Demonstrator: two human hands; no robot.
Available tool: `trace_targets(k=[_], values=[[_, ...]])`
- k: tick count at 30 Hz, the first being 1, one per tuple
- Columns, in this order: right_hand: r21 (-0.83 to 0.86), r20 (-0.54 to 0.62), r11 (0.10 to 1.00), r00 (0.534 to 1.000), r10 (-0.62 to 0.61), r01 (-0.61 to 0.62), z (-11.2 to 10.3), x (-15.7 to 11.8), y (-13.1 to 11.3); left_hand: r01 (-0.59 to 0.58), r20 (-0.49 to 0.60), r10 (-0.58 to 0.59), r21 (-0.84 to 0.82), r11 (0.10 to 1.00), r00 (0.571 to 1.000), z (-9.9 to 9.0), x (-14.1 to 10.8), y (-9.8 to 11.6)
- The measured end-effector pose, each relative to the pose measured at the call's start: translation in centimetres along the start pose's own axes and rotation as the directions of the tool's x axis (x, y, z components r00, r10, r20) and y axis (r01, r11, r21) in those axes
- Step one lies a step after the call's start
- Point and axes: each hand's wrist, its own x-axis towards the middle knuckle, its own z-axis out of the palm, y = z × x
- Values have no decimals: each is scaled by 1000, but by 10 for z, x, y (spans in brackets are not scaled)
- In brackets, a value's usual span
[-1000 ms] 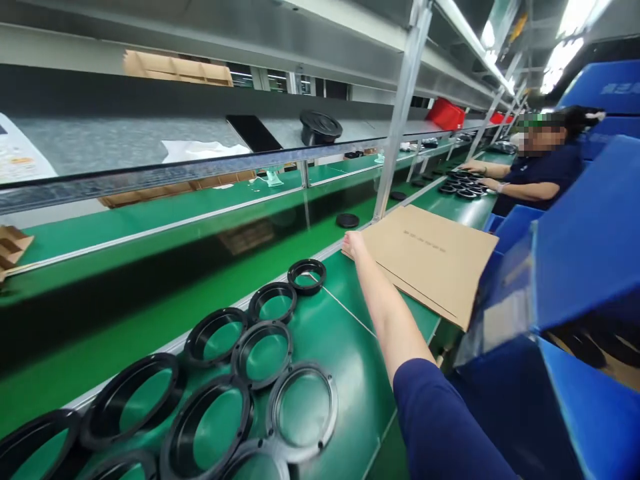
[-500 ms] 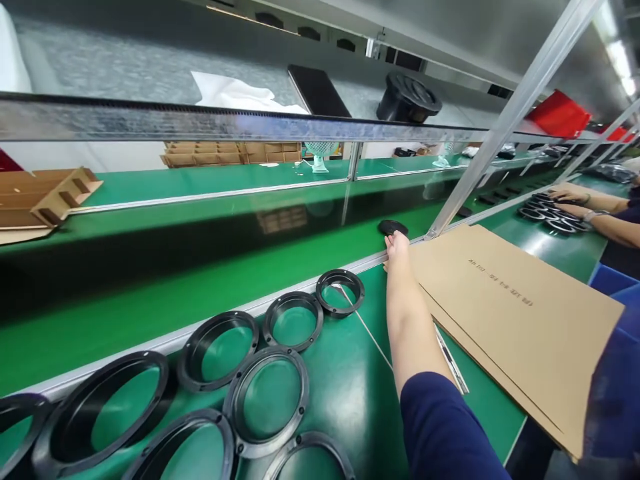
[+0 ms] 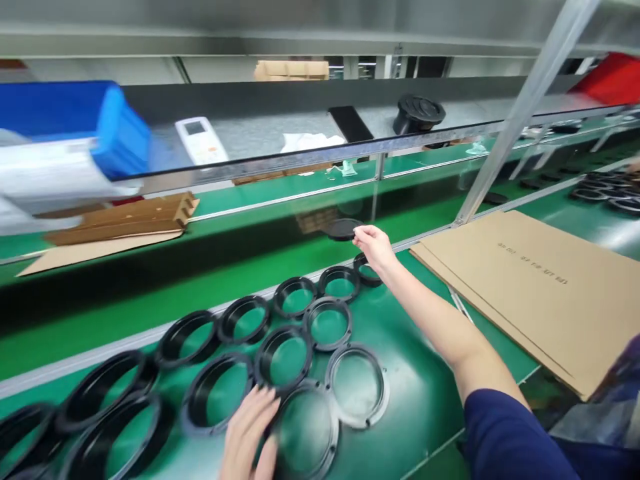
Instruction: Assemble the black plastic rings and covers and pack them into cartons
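The green bench [image 3: 420, 400] carries black rings [image 3: 199, 393] and cardboard [image 3: 515, 293].

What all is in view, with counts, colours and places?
Bench: one, green, foreground
Rings: over a dozen, black, along bench
Cardboard sheets: at least two, tan, right
Post: one, silver, right
Shelf: one, grey, above bench
Bin: one, blue, shelf left
Remote-like device: one, white, shelf left
Flat slab: one, black, shelf middle
Crumpled sheet: one, white, shelf middle
Round part: one, black, beside flat slab
Red object: one, red, shelf right
Carton pieces: several, brown, rear
Discs: several, black, beyond bench
Left hand: one, bare, near rings
Right hand: one, bare, pinching a disc
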Motion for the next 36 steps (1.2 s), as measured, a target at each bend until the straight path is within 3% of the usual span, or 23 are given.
trace_targets(k=[2,3,5,7,10,14,16,17,18,20,21,22,24,26,29,32,36], values=[[8,211,995,973,94,-97,29,-63,3,115,-44,-120,-104,988,992,3,20,11],[0,275,987,950,152,-158,41,-94,3,232,-92,-254,-199,952,963,5,33,16],[-15,351,962,899,261,-273,61,-154,2,400,-28,-483,-520,755,875,9,58,19],[-11,398,928,850,346,-373,76,-207,1,423,90,-573,-768,481,815,8,75,18],[-5,457,863,766,451,-505,91,-274,4,402,282,-568,-911,95,773,-2,77,14],[-106,532,792,639,555,-601,101,-328,16,412,520,-421,-852,-324,743,-20,57,10],[-240,583,794,570,578,-559,102,-338,18,415,569,-340,-803,-428,749,-27,52,8],[-314,602,814,560,569,-489,102,-338,17,416,578,-313,-788,-455,753,-30,52,6],[-379,611,847,587,531,-372,101,-336,14,420,588,-292,-773,-475,754,-33,52,4],[-473,608,881,727,319,9,100,-326,5,434,624,-267,-734,-523,734,-38,54,0],[-515,603,827,781,163,225,100,-318,0,441,651,-257,-704,-557,714,-39,55,-1],[-556,607,723,795,15,411,100,-309,-4,446,680,-247,-669,-595,690,-40,55,-1],[-612,654,479,743,-142,630,98,-293,-9,448,729,-223,-600,-663,648,-41,56,1],[-625,712,324,689,-137,710,94,-281,-9,453,760,-196,-550,-702,620,-41,57,5],[-618,757,235,649,-80,750,87,-273,-4,473,781,-174,-521,-710,600,-42,58,12],[-617,769,237,639,-25,751,83,-272,1,515,802,-177,-517,-683,571,-41,58,13],[-598,778,345,628,30,724,83,-271,3,629,860,-179,-477,-614,477,-37,56,9]])
